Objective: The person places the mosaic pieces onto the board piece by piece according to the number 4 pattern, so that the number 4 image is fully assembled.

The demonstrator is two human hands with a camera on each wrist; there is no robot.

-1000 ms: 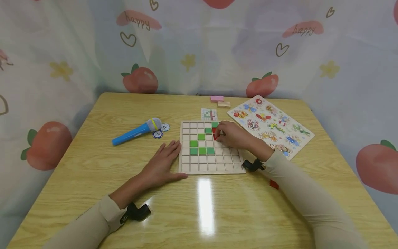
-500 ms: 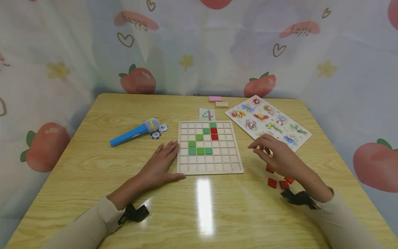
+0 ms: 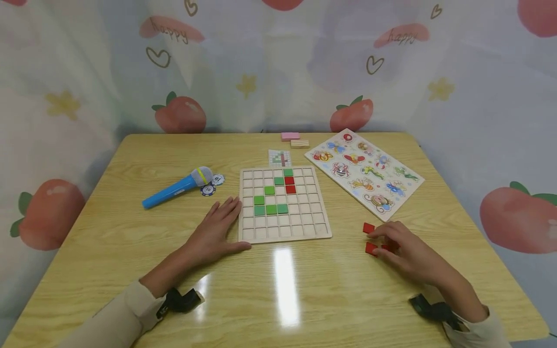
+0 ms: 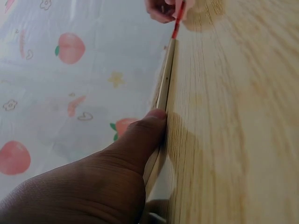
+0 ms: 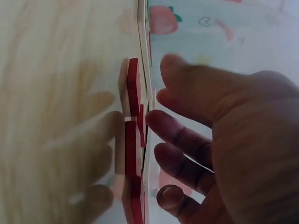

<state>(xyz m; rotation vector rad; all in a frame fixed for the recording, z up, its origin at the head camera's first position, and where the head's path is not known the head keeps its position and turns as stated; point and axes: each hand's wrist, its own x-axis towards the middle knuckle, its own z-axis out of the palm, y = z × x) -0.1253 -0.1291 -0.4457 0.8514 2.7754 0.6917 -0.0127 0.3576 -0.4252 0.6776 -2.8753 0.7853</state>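
Observation:
In the head view, a pale wooden grid board (image 3: 285,232) lies mid-table. Several green tiles (image 3: 270,190) form a bent line on it, and two red tiles (image 3: 289,189) sit stacked at their upper right. My left hand (image 3: 212,238) rests along the board's left edge, fingers spread, its thumb (image 4: 148,122) at the front corner. To the board's right, my right hand (image 3: 411,253) hovers over several loose red tiles (image 3: 368,227), thumb and fingers apart and partly covering them. The right wrist view shows its fingertips beside the red tiles (image 5: 134,88), with nothing pinched between them.
Behind the board lies a small pattern card (image 3: 280,158), with a pink block (image 3: 290,137) and a wooden block (image 3: 300,144) beyond. An insect puzzle board (image 3: 363,174) lies at back right. A blue toy microphone (image 3: 174,189) and two poker chips (image 3: 208,190) are at left.
My right hand has let go of a red tile on the board and moved right and nearer, down to the loose red tiles. The left hand stays at the board's edge.

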